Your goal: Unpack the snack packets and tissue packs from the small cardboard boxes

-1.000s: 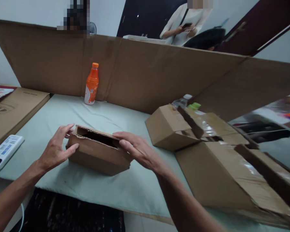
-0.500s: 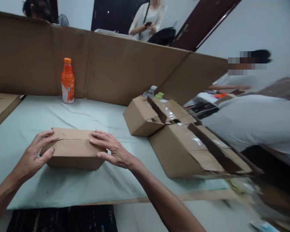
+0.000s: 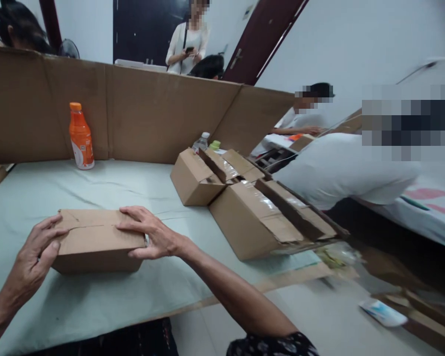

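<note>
A small brown cardboard box (image 3: pixel 96 242) sits on the pale green tablecloth, its top flaps folded together along a seam. My left hand (image 3: pixel 37 252) grips the box's left end, fingers over the top edge and thumb near the front edge. At the right end, my right hand (image 3: pixel 150 235) holds the box too, its fingers spread over the top and the thumb at the front corner. The undersides of both hands are hidden.
An orange bottle (image 3: pixel 82 138) stands at the back, before a tall cardboard partition (image 3: pixel 163 113). Open-topped cardboard boxes (image 3: pixel 244 222) stand right, by the table edge. A clear bottle (image 3: pixel 201 142) is behind them. People in white are beyond; a blue-white packet (image 3: pixel 383 311) lies lower right.
The view has swung to the right, so everything appears shifted left. Both hands stay on the cardboard box, with nearly the same hold. More of the person and floor at right shows.
</note>
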The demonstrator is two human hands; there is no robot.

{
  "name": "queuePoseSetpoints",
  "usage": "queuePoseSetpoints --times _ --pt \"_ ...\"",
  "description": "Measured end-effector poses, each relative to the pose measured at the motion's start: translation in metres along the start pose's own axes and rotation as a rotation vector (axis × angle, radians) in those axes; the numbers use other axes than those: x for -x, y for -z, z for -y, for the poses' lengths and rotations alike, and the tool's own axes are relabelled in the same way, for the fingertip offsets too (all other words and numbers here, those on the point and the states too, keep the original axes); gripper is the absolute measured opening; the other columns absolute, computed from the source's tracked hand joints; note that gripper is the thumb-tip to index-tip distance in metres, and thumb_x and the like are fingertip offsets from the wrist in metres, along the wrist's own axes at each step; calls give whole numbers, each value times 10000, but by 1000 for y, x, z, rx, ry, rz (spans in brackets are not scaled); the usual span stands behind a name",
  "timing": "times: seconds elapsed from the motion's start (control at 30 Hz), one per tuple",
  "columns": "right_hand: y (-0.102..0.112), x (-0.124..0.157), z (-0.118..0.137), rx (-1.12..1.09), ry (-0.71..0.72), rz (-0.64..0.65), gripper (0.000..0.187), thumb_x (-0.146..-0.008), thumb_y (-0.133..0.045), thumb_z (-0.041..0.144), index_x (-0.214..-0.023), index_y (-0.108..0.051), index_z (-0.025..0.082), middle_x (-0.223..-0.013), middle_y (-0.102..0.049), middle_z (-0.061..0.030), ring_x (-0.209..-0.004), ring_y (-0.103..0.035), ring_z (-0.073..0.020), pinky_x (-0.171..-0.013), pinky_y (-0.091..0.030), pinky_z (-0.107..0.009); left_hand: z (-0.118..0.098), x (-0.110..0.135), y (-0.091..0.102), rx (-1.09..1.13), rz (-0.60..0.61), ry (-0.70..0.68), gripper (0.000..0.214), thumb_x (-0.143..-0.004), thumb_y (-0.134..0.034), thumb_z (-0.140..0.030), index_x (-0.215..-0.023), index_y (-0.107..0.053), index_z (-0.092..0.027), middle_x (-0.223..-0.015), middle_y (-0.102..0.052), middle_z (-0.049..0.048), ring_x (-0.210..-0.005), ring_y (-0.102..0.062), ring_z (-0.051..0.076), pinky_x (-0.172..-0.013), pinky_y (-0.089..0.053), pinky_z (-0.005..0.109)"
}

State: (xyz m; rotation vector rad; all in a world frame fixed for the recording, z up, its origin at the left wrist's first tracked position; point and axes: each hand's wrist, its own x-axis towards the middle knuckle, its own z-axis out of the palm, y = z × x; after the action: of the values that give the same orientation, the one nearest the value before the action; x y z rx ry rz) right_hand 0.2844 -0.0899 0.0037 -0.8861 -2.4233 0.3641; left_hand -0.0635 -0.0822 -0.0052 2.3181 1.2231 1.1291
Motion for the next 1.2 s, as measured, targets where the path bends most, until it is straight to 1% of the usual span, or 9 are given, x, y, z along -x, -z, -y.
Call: queuePoseSetpoints --times 0.23,0.37,0.47,0.67,0.83,0.93,1.03,1.1,1.2 --pt "16 119 43 240 -314 -319 551 -901 -691 397 -1414 -582 228 -1510 -509 -168 -1380 -497 -301 -1105 -467 -496 -23 -12 -48 186 242 48 529 -1040 -481 -465 -1552 -389 -375 -1713 -229 71 -1395 -532 330 -1098 -532 508" --pt "21 187 45 646 -629 -614 478 -935 -639 429 -1360 -608 212 -1387 -595 -172 -1253 -571 -316 -1040 -491 -502 -31 -15 -80 226 425 99 584 -1007 -500 -505 -1560 -407 -340 -1716 -218 89 -1453 -452 385 -785 -654 343" --pt "20 202 30 901 -833 -723 507 -935 -594 489 -1312 -636 152 -1316 -626 -206 -1227 -569 -356 -1026 -471 -538 -32 -12 -96 195 592 122 579 -991 -497 -449 -1540 -456 -269 -1712 -228 123 -1474 -424 397 -662 -638 286" --pt "29 177 -1 992 -1162 -583 481 -960 -539 452 -1326 -660 164 -1388 -607 -204 -1290 -509 -390 -978 -444 -565 -22 5 -105 15 762 -10 519 -947 -541 -314 -1462 -569 -256 -1651 -394 129 -1474 -450 370 -1031 -580 469" --pt "36 178 -6 1167 -1063 -604 497 -980 -520 501 -1291 -684 150 -1435 -567 -242 -1337 -480 -424 -1001 -406 -595 -6 23 -100 -77 733 -71 494 -951 -539 -259 -1444 -579 -250 -1615 -454 135 -1468 -465 340 -1166 -456 541" --pt "28 172 12 1312 -840 -749 546 -959 -596 528 -1323 -636 123 -1495 -508 -276 -1381 -462 -441 -1037 -401 -594 0 32 -100 -105 715 -98 493 -912 -582 -232 -1405 -610 -253 -1599 -481 126 -1470 -460 352 -1176 -443 556" --pt "2 150 39 1209 -562 -806 353 -941 -676 367 -1238 -643 179 -1527 -505 -214 -1438 -436 -402 -1096 -379 -564 -3 33 -103 -153 688 -145 495 -881 -613 -218 -1374 -629 -268 -1578 -510 112 -1449 -486 349 -1156 -474 532" --pt "-20 128 49 986 -461 -700 227 -948 -643 270 -1167 -661 215 -1545 -503 -163 -1464 -425 -358 -1117 -380 -527 -5 25 -106 -201 641 -178 483 -887 -598 -213 -1367 -630 -264 -1578 -511 111 -1443 -494 336 -1151 -483 508" --pt "-47 93 40 702 -529 -416 266 -946 -589 235 -1196 -680 218 -1577 -480 -165 -1484 -408 -342 -1104 -413 -500 -3 6 -112 -265 576 -182 481 -918 -564 -245 -1396 -608 -235 -1629 -437 136 -1494 -425 341 -1187 -430 527"
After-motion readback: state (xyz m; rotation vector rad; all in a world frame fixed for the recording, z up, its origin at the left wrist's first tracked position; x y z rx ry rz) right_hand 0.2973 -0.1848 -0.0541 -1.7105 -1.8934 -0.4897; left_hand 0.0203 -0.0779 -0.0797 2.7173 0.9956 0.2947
